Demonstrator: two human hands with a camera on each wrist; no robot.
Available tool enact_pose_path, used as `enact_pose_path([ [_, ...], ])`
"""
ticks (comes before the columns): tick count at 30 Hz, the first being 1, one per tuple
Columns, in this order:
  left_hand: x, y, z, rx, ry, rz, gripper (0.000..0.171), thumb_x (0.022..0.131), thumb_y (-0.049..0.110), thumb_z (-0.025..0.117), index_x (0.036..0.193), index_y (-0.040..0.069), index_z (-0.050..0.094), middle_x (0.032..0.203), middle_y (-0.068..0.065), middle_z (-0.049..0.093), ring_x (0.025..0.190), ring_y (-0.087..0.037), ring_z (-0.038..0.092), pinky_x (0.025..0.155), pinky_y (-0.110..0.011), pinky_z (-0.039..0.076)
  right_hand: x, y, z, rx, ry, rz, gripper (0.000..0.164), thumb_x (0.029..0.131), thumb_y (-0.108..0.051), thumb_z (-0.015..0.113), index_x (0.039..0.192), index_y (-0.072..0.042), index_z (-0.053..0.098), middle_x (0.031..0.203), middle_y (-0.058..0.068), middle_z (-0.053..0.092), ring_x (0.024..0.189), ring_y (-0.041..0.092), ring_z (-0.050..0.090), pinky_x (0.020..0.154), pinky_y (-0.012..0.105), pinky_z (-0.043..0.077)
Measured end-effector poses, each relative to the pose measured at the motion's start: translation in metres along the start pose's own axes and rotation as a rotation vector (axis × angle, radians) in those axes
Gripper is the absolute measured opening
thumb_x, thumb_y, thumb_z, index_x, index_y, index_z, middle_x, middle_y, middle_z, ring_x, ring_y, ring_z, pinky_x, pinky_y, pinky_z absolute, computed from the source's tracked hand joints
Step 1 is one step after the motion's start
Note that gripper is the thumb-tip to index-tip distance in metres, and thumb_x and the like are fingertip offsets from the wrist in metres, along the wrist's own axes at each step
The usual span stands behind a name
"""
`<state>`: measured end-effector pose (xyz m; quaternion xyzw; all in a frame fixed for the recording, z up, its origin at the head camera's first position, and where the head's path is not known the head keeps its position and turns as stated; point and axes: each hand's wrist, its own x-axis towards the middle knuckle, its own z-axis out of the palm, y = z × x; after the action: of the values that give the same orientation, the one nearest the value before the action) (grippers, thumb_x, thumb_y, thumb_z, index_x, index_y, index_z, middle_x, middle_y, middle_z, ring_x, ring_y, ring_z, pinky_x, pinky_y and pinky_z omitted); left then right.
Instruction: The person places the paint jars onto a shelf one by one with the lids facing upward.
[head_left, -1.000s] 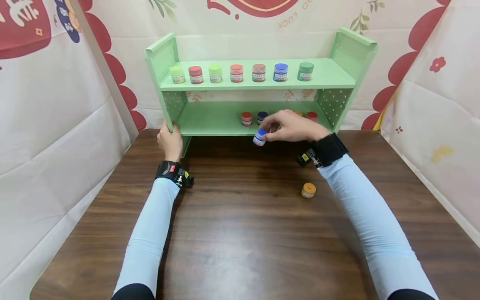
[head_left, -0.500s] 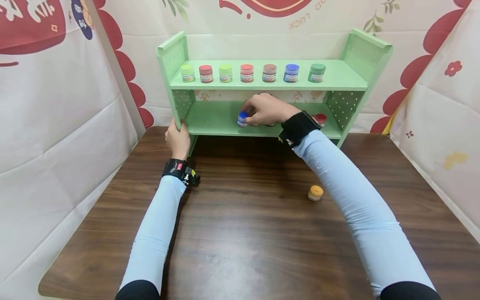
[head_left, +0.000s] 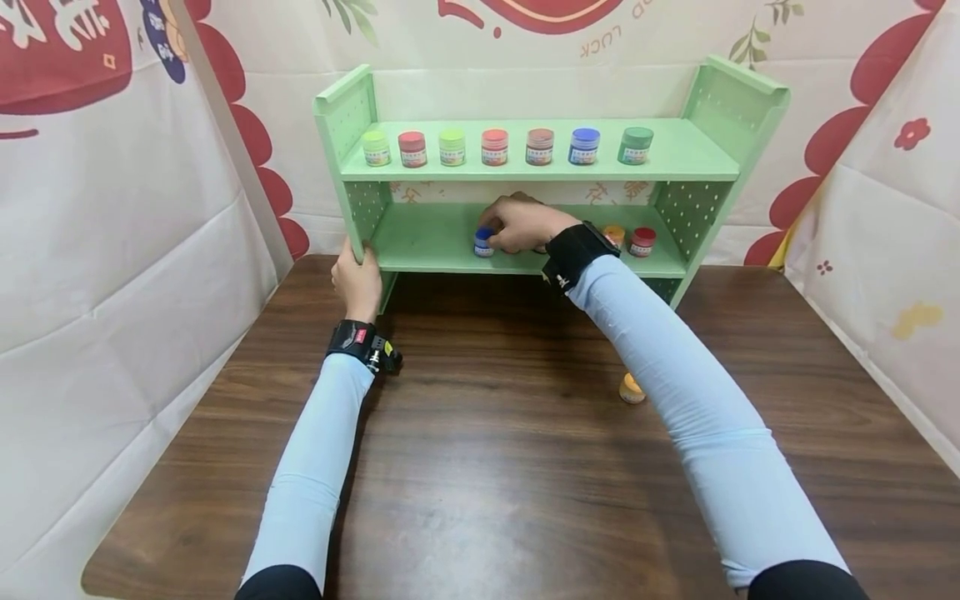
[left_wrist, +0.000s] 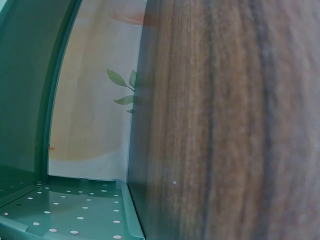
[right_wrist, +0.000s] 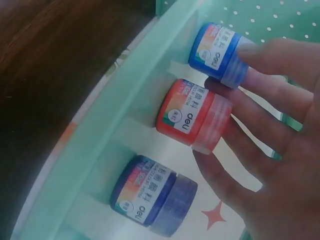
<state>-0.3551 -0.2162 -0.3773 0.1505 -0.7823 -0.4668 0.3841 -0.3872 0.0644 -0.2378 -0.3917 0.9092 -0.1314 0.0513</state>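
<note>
On the lower board of a green two-tier shelf (head_left: 435,231), my right hand (head_left: 522,225) pinches a blue paint jar (head_left: 483,243) by its lid, thumb against fingers. The right wrist view shows this blue jar (right_wrist: 215,52) standing on the board, left of a red paint jar (right_wrist: 192,115) and a dark blue paint jar (right_wrist: 150,195). The other fingers extend behind the red jar. My left hand (head_left: 357,282) holds the front edge of the shelf's left side panel. In the left wrist view that hand is out of sight; a perforated green panel (left_wrist: 75,210) appears.
Several paint jars line the upper board, among them a green jar (head_left: 635,146). An orange-lidded jar (head_left: 613,236) and a red jar (head_left: 642,242) stand at the lower right. A yellow-lidded jar (head_left: 632,389) sits on the wooden table (head_left: 480,433), partly behind the right sleeve.
My right hand has carried the blue jar from in front of the shelf leftward onto the lower board, left of the red jar. The left hand stays on the side panel; the head view shifted slightly.
</note>
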Motion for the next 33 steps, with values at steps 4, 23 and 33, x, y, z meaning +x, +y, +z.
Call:
enact_pose_path([
  [4,0.0,-0.001,0.0,-0.002,0.003,0.003,0.026,0.102,0.03,0.054,0.113,0.012,0.068,0.115,-0.017,0.074,0.109,-0.042,0.069,0.087,-0.061,0.048,0.005,-0.002,0.003,-0.014,0.015,0.015,0.01,0.097,-0.011,0.059,0.091,-0.009,0.067,0.066,-0.005,0.048,0.056,0.011,0.048,0.058,0.027,0.042],
  [23,-0.002,0.002,-0.002,0.018,0.001,-0.016,0.023,0.1,0.03,0.054,0.106,0.011,0.066,0.108,-0.018,0.073,0.109,-0.044,0.068,0.086,-0.061,0.047,0.011,-0.006,0.008,-0.05,0.032,0.07,0.031,0.1,-0.016,0.057,0.127,-0.009,0.069,0.099,0.009,0.063,0.083,0.022,0.051,0.072,0.032,0.039],
  [33,-0.001,0.001,-0.001,0.011,0.009,-0.008,0.022,0.1,0.03,0.054,0.103,0.011,0.065,0.108,-0.018,0.073,0.107,-0.044,0.068,0.084,-0.061,0.046,0.006,0.01,0.015,-0.001,0.115,0.056,0.065,0.094,-0.035,0.076,0.149,-0.009,0.053,0.15,0.014,0.057,0.134,0.03,0.054,0.113,0.044,0.043],
])
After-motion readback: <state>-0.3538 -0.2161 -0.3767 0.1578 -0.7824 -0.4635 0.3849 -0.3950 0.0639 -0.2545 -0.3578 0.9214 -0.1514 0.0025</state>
